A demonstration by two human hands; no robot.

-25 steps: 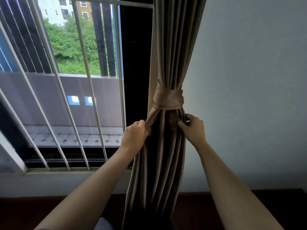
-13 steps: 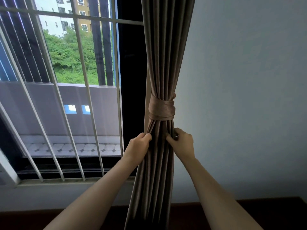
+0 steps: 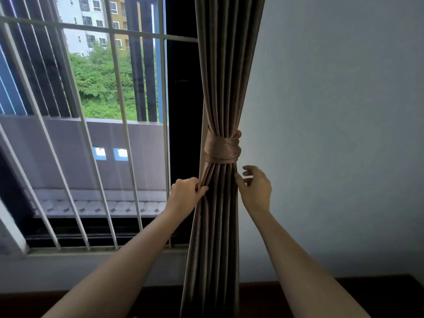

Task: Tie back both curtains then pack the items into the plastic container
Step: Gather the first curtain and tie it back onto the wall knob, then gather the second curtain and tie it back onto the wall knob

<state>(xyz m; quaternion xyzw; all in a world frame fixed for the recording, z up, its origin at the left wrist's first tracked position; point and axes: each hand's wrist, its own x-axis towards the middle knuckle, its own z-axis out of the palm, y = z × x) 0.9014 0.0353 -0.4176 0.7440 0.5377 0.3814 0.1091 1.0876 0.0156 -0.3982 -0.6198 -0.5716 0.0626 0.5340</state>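
On the far left of my feed are the white window bars [image 3: 91, 29]. They slant across the glass, with green trees [image 3: 101, 83] and apartment blocks beyond them. A grey balcony wall [image 3: 57, 152] runs below the greenery, and the pale sill [image 3: 103, 251] lies under the bars.

Next comes the left hand [image 3: 185, 193], reaching up from the lower left on a bare forearm. Its thumb and curled fingers [image 3: 203, 189] pinch a fold at the left edge of the curtain [image 3: 220, 76], just under the tie.

The curtain hangs in the middle of the view, against the dark window frame. It is a brown-grey drape gathered into tight vertical pleats. The tieback band [image 3: 221, 149] is wrapped around it about halfway down. The band is a lighter, shinier tan, and it cinches the folds to a narrow waist. Below it the fabric fans out again and runs off the bottom of the frame.

The right hand [image 3: 255, 189] is just beside the curtain's right edge, a little below the band. Its fingers are spread and loosely bent, and it holds nothing. The thumb tip sits right at the fabric edge, but I cannot tell whether it touches.

Further right there is only the plain pale wall [image 3: 332, 134], with a dark brown strip [image 3: 378, 294] along its foot.
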